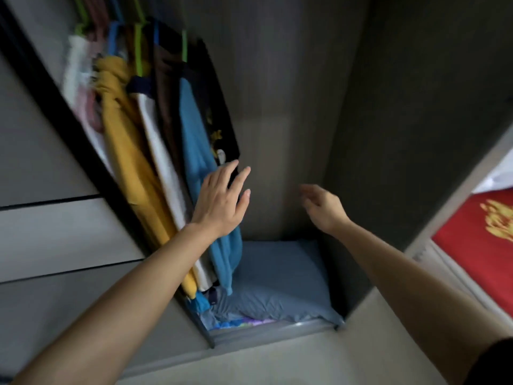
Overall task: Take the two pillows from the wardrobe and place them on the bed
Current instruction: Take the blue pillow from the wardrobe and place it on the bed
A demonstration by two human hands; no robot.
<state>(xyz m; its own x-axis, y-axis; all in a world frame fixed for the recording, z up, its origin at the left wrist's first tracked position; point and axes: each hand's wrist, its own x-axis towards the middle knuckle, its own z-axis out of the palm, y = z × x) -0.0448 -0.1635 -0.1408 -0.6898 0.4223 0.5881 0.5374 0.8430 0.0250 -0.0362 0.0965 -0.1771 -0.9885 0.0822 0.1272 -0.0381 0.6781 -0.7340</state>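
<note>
Hands reach into the wardrobe (291, 107), left hand (222, 201) spread wide, right hand (323, 208) loosely open and empty, blue pillow (277, 284) at six o'clock below them.

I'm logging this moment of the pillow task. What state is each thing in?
wardrobe: open.
blue pillow: lying flat on the wardrobe floor, not yet taken.
hanging clothes: on hangers, bunched to the left side.
left hand: open, against the clothes.
right hand: open, empty, above the pillow.
</note>
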